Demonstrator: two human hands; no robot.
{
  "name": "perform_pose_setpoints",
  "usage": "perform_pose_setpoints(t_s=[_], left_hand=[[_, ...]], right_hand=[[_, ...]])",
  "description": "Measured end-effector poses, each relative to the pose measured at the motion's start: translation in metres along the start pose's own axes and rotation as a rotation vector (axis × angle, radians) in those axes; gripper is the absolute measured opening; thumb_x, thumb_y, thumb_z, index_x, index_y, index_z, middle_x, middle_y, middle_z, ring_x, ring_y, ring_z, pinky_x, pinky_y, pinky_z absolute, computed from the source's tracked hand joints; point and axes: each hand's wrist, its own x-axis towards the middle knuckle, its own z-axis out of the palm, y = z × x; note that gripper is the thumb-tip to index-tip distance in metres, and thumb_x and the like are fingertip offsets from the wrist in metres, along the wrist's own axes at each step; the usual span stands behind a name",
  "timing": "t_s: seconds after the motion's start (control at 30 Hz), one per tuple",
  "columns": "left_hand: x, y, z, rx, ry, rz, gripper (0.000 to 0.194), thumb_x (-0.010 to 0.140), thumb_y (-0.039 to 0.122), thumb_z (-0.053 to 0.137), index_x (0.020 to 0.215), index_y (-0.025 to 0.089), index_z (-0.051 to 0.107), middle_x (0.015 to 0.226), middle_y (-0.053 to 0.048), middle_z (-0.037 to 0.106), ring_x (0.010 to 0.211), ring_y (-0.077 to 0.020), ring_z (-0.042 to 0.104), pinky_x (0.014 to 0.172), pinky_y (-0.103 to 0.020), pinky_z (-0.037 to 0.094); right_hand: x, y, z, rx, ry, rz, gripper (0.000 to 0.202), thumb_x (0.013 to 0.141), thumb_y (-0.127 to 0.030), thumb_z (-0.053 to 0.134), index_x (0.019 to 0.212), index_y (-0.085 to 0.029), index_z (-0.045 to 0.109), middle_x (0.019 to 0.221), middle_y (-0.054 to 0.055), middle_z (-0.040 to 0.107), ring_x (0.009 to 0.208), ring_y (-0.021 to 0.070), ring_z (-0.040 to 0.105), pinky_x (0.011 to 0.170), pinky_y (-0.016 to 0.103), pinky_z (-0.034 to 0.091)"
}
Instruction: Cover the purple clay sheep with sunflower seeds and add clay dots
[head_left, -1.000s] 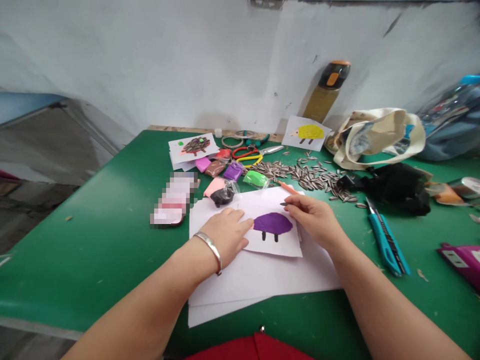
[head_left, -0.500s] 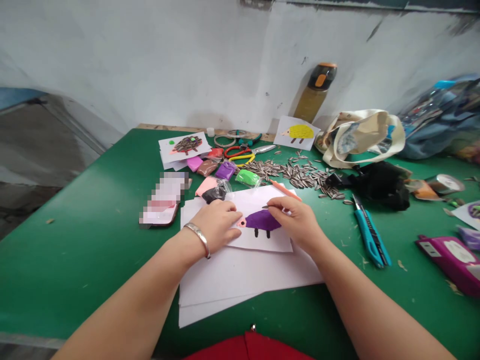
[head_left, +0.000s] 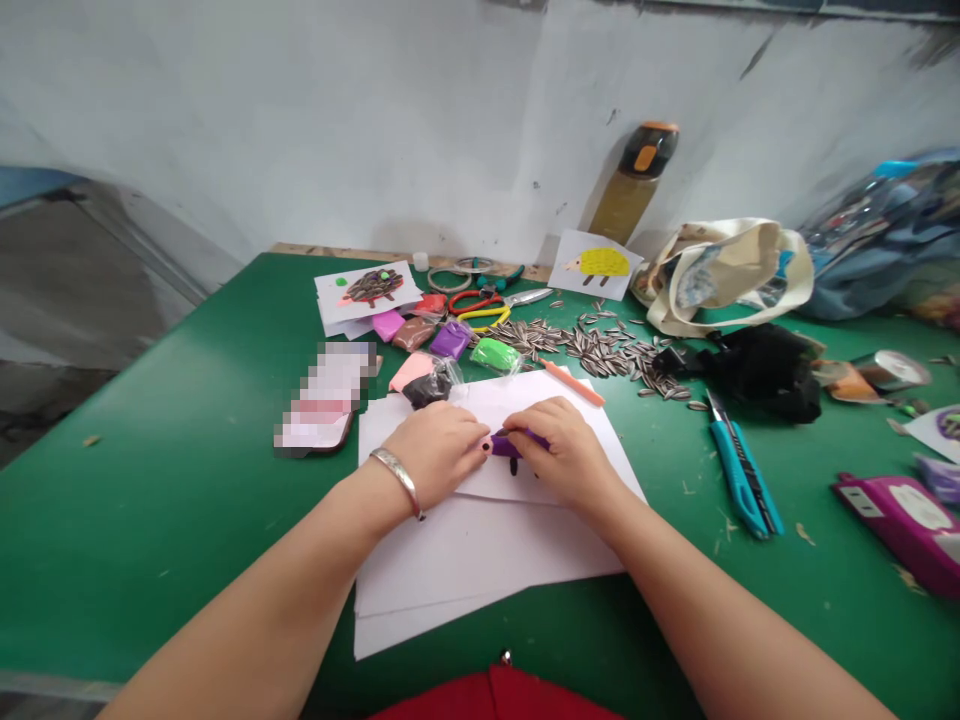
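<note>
A purple clay hedgehog (head_left: 504,447) with a pink head and black legs lies on a small white card (head_left: 480,484). My left hand (head_left: 439,450), a silver bangle at its wrist, rests on the card's left side, fingers stretched out and tips beside the pink head (head_left: 486,444). With thumb and forefinger my right hand (head_left: 559,448) pinches a dark sunflower seed (head_left: 504,432) against the purple body just behind the head. This hand covers most of the body. Under the card lie larger white sheets (head_left: 480,560).
A heap of sunflower seeds (head_left: 600,352), an orange clay tool (head_left: 571,382) and bagged clay (head_left: 495,354) lie beyond the sheets. A phone (head_left: 330,395) is at left, a blue utility knife (head_left: 742,470) at right. Behind stand a yellow hedgehog card (head_left: 598,264), bottle (head_left: 634,185) and cloth bag (head_left: 712,275).
My right hand has moved left along the purple body with the seed, from its upper middle towards the head. My left hand's thumb and fingers have drawn closer together beside the head.
</note>
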Motion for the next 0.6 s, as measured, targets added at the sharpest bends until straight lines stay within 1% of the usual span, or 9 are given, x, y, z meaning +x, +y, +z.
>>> perform_pose_setpoints(t_s=[0.17, 0.43, 0.6], left_hand=[[0.0002, 0.0003, -0.0007, 0.001, -0.007, 0.003, 0.025, 0.093, 0.024, 0.045, 0.086, 0.016, 0.066, 0.086, -0.005, 0.066, 0.083, -0.019, 0.058, 0.078, -0.033, 0.042], [-0.0001, -0.0009, -0.0004, 0.006, -0.007, 0.011, 0.027, 0.093, 0.025, 0.044, 0.085, 0.016, 0.067, 0.085, -0.005, 0.065, 0.081, -0.0185, 0.057, 0.076, -0.033, 0.042], [-0.0008, -0.0008, 0.0, 0.008, -0.007, 0.009, 0.027, 0.093, 0.026, 0.044, 0.086, 0.015, 0.068, 0.087, -0.006, 0.065, 0.081, -0.0187, 0.057, 0.076, -0.033, 0.042]], right_hand=[[0.0008, 0.0025, 0.0062, -0.037, -0.02, 0.023, 0.016, 0.087, -0.019, 0.057, 0.089, -0.024, 0.071, 0.085, 0.004, 0.07, 0.086, 0.0217, 0.057, 0.079, 0.036, 0.042], [0.0003, 0.0003, 0.0051, -0.027, -0.029, 0.025, 0.016, 0.087, -0.018, 0.057, 0.089, -0.023, 0.072, 0.084, 0.004, 0.07, 0.084, 0.0211, 0.056, 0.078, 0.035, 0.042], [0.0009, 0.0011, 0.0074, -0.035, -0.028, 0.052, 0.015, 0.087, -0.018, 0.058, 0.09, -0.023, 0.072, 0.084, 0.004, 0.07, 0.086, 0.0215, 0.055, 0.079, 0.035, 0.041]])
